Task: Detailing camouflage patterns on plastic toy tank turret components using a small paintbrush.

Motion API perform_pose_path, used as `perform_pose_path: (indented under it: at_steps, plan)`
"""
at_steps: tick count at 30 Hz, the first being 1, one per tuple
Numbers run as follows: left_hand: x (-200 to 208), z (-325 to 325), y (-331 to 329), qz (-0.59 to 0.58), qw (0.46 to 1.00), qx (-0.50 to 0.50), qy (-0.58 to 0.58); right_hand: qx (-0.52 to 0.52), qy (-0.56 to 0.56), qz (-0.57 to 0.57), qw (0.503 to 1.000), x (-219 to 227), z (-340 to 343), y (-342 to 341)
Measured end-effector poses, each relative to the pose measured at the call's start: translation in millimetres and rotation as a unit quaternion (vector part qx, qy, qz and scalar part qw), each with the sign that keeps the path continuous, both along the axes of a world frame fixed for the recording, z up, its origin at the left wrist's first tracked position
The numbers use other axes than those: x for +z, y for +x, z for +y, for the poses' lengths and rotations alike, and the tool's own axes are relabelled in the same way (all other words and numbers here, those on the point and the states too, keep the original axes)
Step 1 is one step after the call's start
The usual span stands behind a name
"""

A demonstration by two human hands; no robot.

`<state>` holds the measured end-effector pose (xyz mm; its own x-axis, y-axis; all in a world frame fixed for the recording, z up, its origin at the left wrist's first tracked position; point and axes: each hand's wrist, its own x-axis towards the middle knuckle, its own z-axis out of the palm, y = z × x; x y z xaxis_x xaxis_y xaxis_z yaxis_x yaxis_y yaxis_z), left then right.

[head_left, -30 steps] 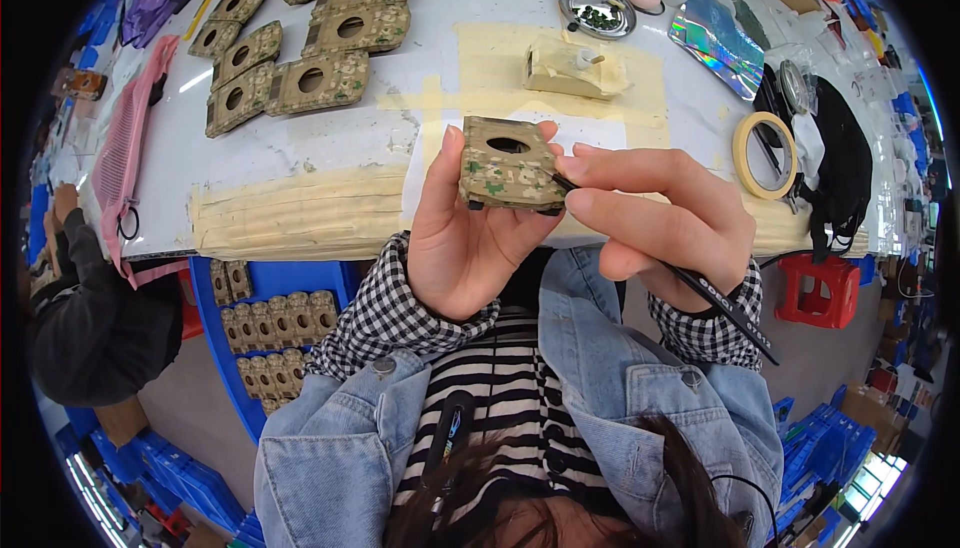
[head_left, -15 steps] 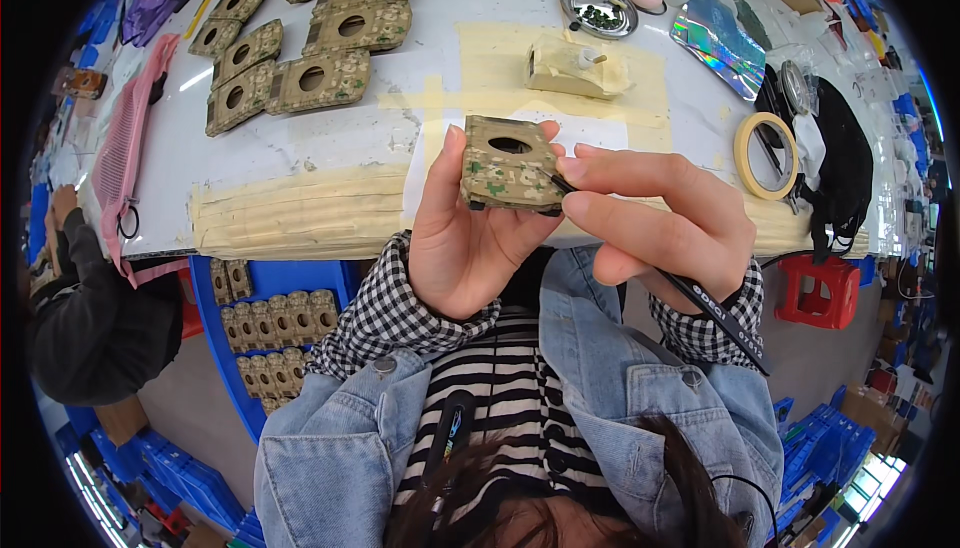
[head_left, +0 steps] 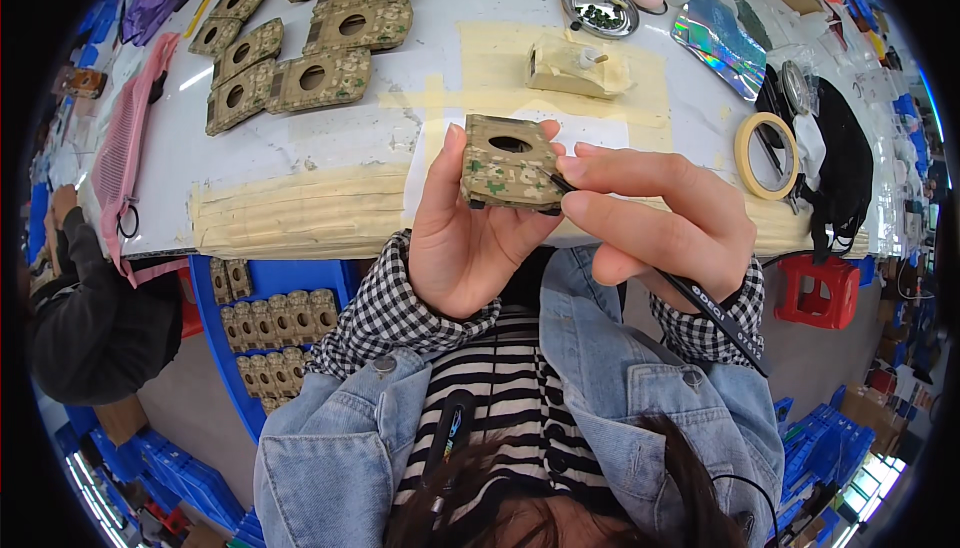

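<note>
The left hand (head_left: 465, 238) grips a flat camouflage-patterned square block with a round hole (head_left: 508, 163); the right hand (head_left: 655, 223), at 3 o'clock, pinches a thin black pen-like tool (head_left: 700, 313) against its edge, apparently mid-touch-up, calling for steady strokes.

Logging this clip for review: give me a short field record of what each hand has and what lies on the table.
left hand: holds camouflage-patterned block with round hole
right hand: grips thin black brush, tip at the block's edge
table: more camouflage blocks, tape roll, small metal dish
below table: blue crate of blocks
</note>
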<state>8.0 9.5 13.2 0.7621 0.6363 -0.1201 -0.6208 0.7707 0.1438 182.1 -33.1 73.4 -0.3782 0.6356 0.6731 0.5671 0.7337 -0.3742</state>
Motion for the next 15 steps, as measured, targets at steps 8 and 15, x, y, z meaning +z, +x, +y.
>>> perform_pose_path:
  at_steps: [8, 15]
  plan:
    - [-0.8, 0.3, 0.2, -0.009, 1.0, -0.002, 0.006, 0.0, 0.0, -0.001, 1.0, 0.8, -0.2, 0.5]
    - [-0.4, 0.7, 0.4, -0.011, 1.0, -0.002, 0.013, 0.007, -0.045, -0.024, 0.999, 5.2, -5.0, 1.9]
